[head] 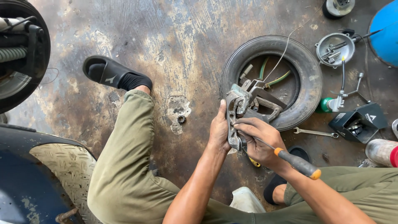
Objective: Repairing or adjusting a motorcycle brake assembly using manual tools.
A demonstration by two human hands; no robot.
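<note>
Head view: metal bracket [242,108], part of a grey mechanical assembly, held over the near rim of a tyre [309,89] lying on the floor; left hand [219,130] clenched around the bracket's left edge; right hand [260,139] grasping a screwdriver [296,162], its shaft at the bracket's near end; assembly not yet apart; wrench [315,132] and socket box [358,121] lie right; small gear [181,119] left.
</note>
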